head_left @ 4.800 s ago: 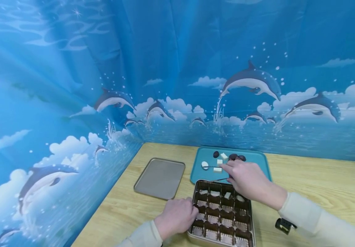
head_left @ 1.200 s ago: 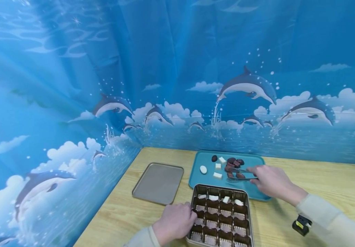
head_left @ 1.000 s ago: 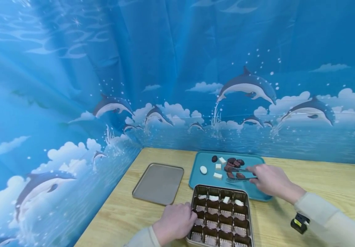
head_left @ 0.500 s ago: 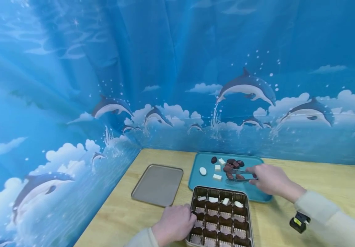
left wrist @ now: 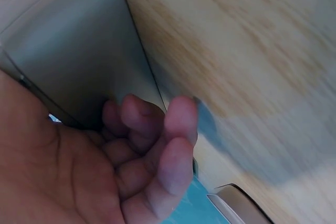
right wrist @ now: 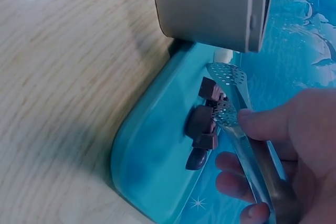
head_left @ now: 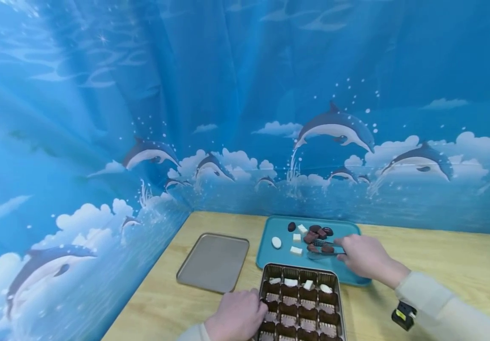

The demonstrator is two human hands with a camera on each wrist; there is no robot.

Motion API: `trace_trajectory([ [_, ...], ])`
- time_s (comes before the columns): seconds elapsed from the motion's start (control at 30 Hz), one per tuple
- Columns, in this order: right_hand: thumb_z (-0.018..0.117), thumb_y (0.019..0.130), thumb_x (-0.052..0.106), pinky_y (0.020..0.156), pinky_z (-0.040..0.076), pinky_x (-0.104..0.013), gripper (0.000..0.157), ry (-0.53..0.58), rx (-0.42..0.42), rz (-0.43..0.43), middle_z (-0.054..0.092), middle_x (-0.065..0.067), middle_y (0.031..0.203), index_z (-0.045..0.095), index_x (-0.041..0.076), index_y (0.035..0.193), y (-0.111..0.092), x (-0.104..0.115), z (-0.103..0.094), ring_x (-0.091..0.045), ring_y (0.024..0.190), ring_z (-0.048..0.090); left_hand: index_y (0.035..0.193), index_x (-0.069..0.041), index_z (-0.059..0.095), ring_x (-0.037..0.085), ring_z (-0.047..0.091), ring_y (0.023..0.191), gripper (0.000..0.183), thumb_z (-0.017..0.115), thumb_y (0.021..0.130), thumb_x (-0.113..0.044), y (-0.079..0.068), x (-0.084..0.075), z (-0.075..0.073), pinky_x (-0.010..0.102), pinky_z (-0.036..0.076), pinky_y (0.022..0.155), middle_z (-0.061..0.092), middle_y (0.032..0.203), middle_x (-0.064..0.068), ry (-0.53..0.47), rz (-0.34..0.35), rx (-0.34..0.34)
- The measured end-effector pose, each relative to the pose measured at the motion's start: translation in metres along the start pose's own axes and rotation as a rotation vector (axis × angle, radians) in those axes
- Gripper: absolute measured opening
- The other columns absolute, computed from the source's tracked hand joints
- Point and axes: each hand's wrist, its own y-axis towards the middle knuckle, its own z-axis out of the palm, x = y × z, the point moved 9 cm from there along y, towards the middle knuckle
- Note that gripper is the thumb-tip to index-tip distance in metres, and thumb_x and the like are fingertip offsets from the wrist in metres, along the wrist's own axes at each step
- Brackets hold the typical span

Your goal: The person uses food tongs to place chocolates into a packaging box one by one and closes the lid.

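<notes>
My right hand [head_left: 365, 255] holds metal tongs [right wrist: 239, 124] with perforated ends, thumb on one arm and fingers under the other. The tong ends stand apart over dark brown chocolates [head_left: 311, 237] on the teal tray [head_left: 266, 255]; whether they touch one cannot be told. My left hand [head_left: 238, 315] grips the left rim of a square tin [head_left: 342, 303] with a brown compartment insert. In the left wrist view its fingers [left wrist: 178, 166] curl outside the tin's wall; the thumb is hidden. White pieces [head_left: 290, 282] lie in the far row of compartments.
A white oval piece [head_left: 276, 242] and white blocks [head_left: 296, 250] lie on the tray's left half. The flat metal lid [head_left: 214, 261] rests on the wooden table [head_left: 159, 284] left of the tray. A dolphin-print curtain [head_left: 236, 118] hangs behind and at the left.
Since the earliest frame, the tongs have moved right, from beside the white oval piece to the dark chocolates. During the last second they stay there while the view tilts up slightly. The left hand stays put.
</notes>
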Motion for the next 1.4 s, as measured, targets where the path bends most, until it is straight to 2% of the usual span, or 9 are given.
trace_trajectory([
  [0.2,0.076,0.087,0.013,0.047,0.040,-0.025,0.029,0.008,-0.018,-0.001,0.076,-0.014,0.103,0.073,0.002,0.114,-0.005,0.004,0.005,-0.005,0.055,0.050,0.071,-0.017,0.055,0.020,0.058,0.056,0.036,0.049,0.099,-0.038,-0.004,-0.003,0.002,0.037,0.042,0.048,0.054,0.063,-0.001,-0.002,0.016,-0.002],
  [0.4,0.075,0.087,0.010,0.040,0.028,-0.019,0.025,-0.001,-0.074,-0.031,0.074,-0.008,0.085,0.074,0.003,0.111,-0.006,0.006,0.001,-0.005,0.044,0.037,0.072,-0.016,0.054,0.018,0.054,0.053,0.036,0.049,0.100,-0.039,-0.005,-0.004,0.000,0.035,0.042,0.048,0.052,0.062,-0.001,0.022,0.012,-0.005],
  [0.47,0.075,0.087,0.009,0.039,0.027,-0.019,0.026,0.008,-0.073,-0.029,0.075,-0.010,0.088,0.074,0.003,0.113,-0.006,0.005,0.001,-0.005,0.043,0.036,0.072,-0.016,0.054,0.018,0.054,0.054,0.037,0.048,0.100,-0.039,-0.005,-0.004,0.001,0.034,0.043,0.049,0.052,0.062,-0.001,0.024,0.012,0.002],
  [0.63,0.074,0.088,0.009,0.041,0.033,-0.021,0.027,0.022,-0.074,-0.028,0.076,-0.013,0.100,0.074,0.005,0.114,-0.009,0.003,-0.003,-0.004,0.049,0.044,0.073,-0.015,0.055,0.020,0.058,0.055,0.036,0.048,0.100,-0.038,-0.005,-0.004,0.003,0.036,0.044,0.049,0.054,0.063,0.000,0.021,0.013,0.009],
  [0.87,0.071,0.091,0.014,0.040,0.029,-0.022,0.030,0.064,-0.074,-0.013,0.073,-0.001,0.085,0.072,0.005,0.120,-0.017,0.001,-0.019,-0.005,0.044,0.036,0.075,-0.015,0.056,0.017,0.053,0.053,0.037,0.046,0.102,-0.038,-0.005,-0.003,0.003,0.034,0.044,0.049,0.051,0.063,-0.002,0.022,0.010,0.031],
  [1.07,0.069,0.093,0.016,0.040,0.025,-0.021,0.033,0.069,-0.086,-0.017,0.055,0.013,0.062,0.070,0.005,0.124,-0.030,0.005,-0.042,-0.004,0.042,0.030,0.079,-0.013,0.059,0.013,0.049,0.052,0.038,0.045,0.102,-0.038,-0.003,-0.002,0.000,0.031,0.043,0.050,0.050,0.062,-0.003,0.031,0.009,0.019],
  [1.17,0.071,0.092,0.015,0.041,0.026,-0.021,0.032,0.052,-0.121,-0.035,0.060,0.012,0.066,0.071,0.006,0.122,-0.039,0.010,-0.053,-0.003,0.042,0.029,0.080,-0.012,0.061,0.015,0.052,0.054,0.037,0.046,0.102,-0.038,-0.002,-0.001,0.000,0.034,0.046,0.052,0.052,0.064,-0.002,0.032,0.006,0.017],
  [1.3,0.074,0.089,0.014,0.041,0.027,-0.021,0.031,0.040,-0.164,-0.061,0.074,0.002,0.085,0.073,0.006,0.119,-0.051,0.018,-0.064,0.000,0.042,0.029,0.080,-0.013,0.061,0.014,0.052,0.055,0.036,0.046,0.102,-0.038,-0.001,0.000,0.000,0.034,0.047,0.053,0.052,0.065,-0.002,0.022,0.000,0.029],
  [1.4,0.074,0.088,0.014,0.041,0.028,-0.020,0.030,0.041,-0.185,-0.078,0.077,-0.005,0.095,0.073,0.007,0.117,-0.061,0.023,-0.069,0.001,0.042,0.030,0.081,-0.013,0.061,0.012,0.050,0.055,0.037,0.046,0.102,-0.038,-0.002,0.000,-0.001,0.033,0.046,0.054,0.051,0.065,-0.004,0.018,-0.002,0.040],
])
